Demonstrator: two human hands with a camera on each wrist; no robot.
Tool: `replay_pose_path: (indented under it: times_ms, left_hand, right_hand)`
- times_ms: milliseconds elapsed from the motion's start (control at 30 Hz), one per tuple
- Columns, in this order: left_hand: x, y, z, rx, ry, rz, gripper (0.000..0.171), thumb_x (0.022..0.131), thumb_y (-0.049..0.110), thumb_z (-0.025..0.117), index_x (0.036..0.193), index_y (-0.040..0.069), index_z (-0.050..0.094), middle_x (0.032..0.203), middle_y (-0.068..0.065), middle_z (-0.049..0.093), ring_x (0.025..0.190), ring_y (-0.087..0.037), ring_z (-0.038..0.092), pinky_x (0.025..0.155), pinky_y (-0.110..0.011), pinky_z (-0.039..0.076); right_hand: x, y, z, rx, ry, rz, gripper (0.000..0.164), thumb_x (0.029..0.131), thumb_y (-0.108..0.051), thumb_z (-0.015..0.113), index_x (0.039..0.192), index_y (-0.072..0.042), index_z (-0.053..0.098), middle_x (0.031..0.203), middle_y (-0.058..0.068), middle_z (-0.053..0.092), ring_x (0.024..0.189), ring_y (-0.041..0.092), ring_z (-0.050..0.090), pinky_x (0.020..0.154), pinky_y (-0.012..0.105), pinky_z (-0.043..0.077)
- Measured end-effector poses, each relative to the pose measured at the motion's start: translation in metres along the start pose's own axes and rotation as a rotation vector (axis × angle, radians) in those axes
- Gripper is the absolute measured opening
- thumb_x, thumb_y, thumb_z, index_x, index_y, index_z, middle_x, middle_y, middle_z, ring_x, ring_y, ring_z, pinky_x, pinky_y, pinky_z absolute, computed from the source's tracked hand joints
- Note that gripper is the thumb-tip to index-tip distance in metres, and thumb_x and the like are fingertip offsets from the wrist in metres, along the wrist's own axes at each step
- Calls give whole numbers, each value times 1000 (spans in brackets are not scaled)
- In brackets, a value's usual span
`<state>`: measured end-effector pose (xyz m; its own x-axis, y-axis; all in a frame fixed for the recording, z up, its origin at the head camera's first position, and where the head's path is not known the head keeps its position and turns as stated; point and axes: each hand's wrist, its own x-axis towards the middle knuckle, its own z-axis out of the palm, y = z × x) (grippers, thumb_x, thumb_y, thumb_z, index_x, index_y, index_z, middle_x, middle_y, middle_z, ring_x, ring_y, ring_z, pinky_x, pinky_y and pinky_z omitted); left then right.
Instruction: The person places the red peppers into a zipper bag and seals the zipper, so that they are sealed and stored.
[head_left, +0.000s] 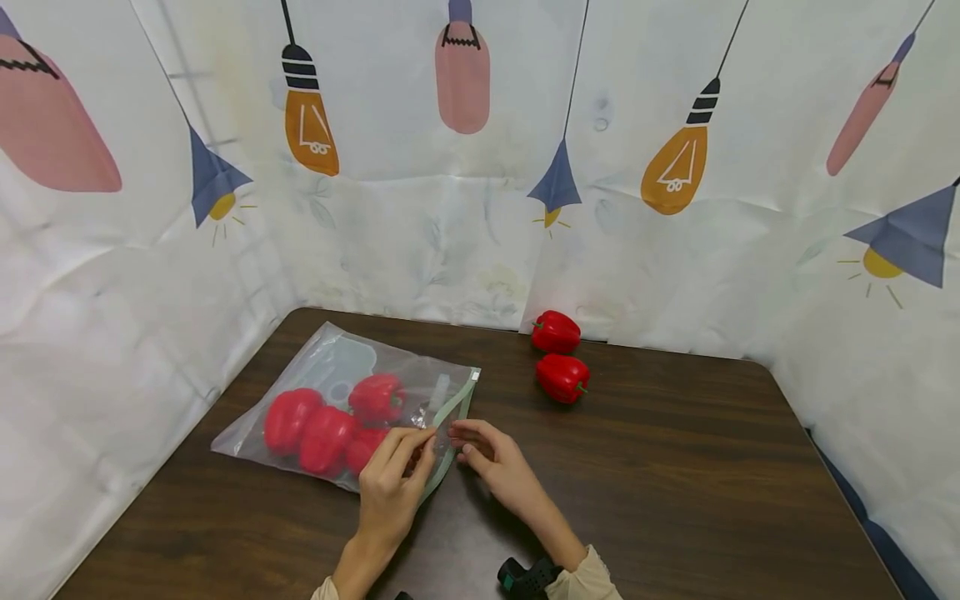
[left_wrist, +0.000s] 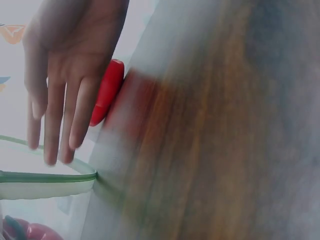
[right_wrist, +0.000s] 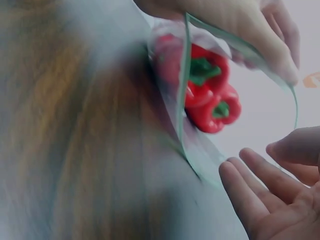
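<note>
A clear zip bag with a green-edged mouth lies on its side on the left of the table, its mouth facing right. Several red bell peppers are inside it. My left hand pinches the bag's rim between thumb and fingers; in the right wrist view the mouth gapes beside that hand. Just right of the mouth is my right hand, its fingers extended toward the rim and nothing in its grasp. The left wrist view shows the right hand with palm visible and fingers straight.
Two more red bell peppers lie outside the bag near the table's back edge. The dark wooden table is bordered by a white curtain printed with lamps. A black wrist device sits by my right sleeve.
</note>
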<state>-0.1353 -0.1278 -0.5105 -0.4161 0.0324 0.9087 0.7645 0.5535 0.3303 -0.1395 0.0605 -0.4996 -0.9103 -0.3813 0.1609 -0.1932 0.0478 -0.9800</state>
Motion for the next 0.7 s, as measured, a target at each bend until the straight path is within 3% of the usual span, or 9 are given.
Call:
replay_pose_path:
  times_ms: [133, 467, 700]
  left_hand:
    - [1, 0, 1, -4, 5, 9, 22, 104, 16, 63, 100, 0, 79, 88, -6, 70, 65, -11, 60, 53, -17, 50]
    - [1, -1, 2, -11, 20, 27, 21, 103, 14, 64, 99, -1, 78, 87, -7, 70, 64, -12, 60, 54, -13, 48]
    - [1, -1, 2, -9, 17, 24, 21, 103, 14, 64, 99, -1, 79, 87, -7, 70, 64, -11, 59, 54, -13, 47]
  right_hand:
    - [-3, -1, -14, -3, 86, -20, 39, 107, 0, 51, 144, 8, 52, 144, 31, 58, 131, 48, 59, 102, 38, 58]
    - [-3, -4, -37, -15, 359, -73, 34, 105, -2, 58, 138, -3, 61, 137, 28, 64, 124, 42, 65, 96, 21, 58]
    - [-3, -8, -50, -12, 469, -115, 36, 102, 1, 61, 138, 0, 60, 138, 23, 66, 127, 40, 64, 98, 16, 55]
